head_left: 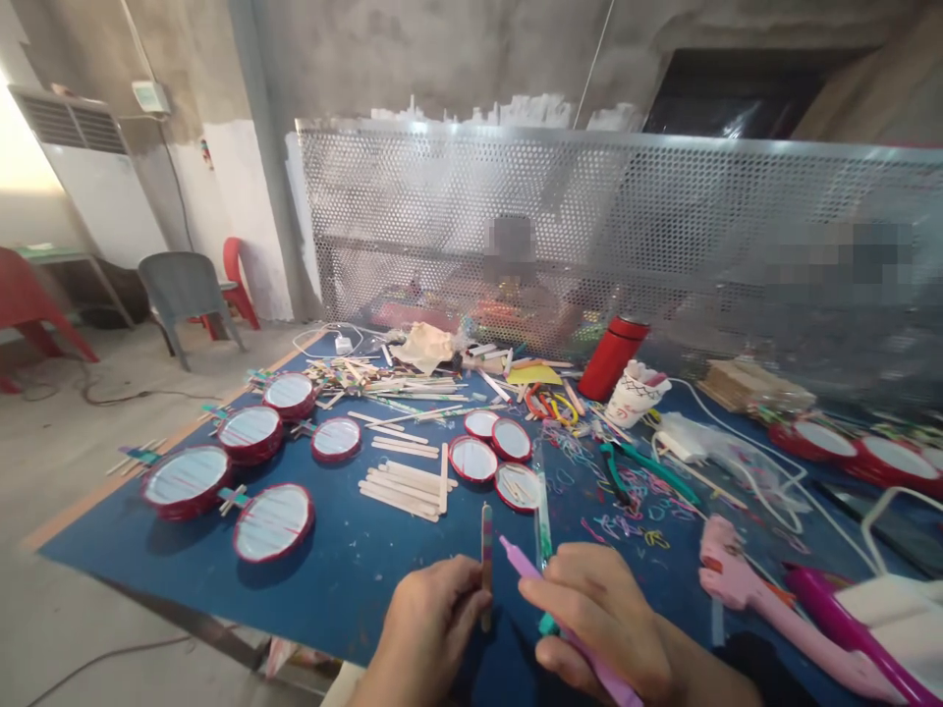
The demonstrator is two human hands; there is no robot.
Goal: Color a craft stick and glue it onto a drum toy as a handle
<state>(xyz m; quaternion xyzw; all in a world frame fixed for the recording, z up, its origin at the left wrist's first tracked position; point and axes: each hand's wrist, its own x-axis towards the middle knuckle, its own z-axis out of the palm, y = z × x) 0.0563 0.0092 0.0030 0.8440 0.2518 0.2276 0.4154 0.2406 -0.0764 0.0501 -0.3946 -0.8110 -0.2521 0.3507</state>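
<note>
My left hand (434, 619) pinches a wooden craft stick (486, 538), which stands upright above the blue table near its front edge. Purple and darker bands of colour mark the stick's face. In my right hand (615, 614) is a light purple marker (521, 560), its tip pointing up and left, a small gap from the stick. Just beyond lie plain craft sticks (402, 491) in a loose row. Close by are several small round red-rimmed pieces with pale faces (473, 459). A green-and-clear strip (543, 511) runs partly behind my right hand.
Red-rimmed round pieces with stick handles (274, 522) stand at the left. Loose rubber bands (626, 525), green-handled pliers (659, 471), a red bottle (614, 356) and a paper cup (635, 395) lie beyond. A pink glue gun (766, 599) is at right. A perforated metal screen (413, 196) backs the table.
</note>
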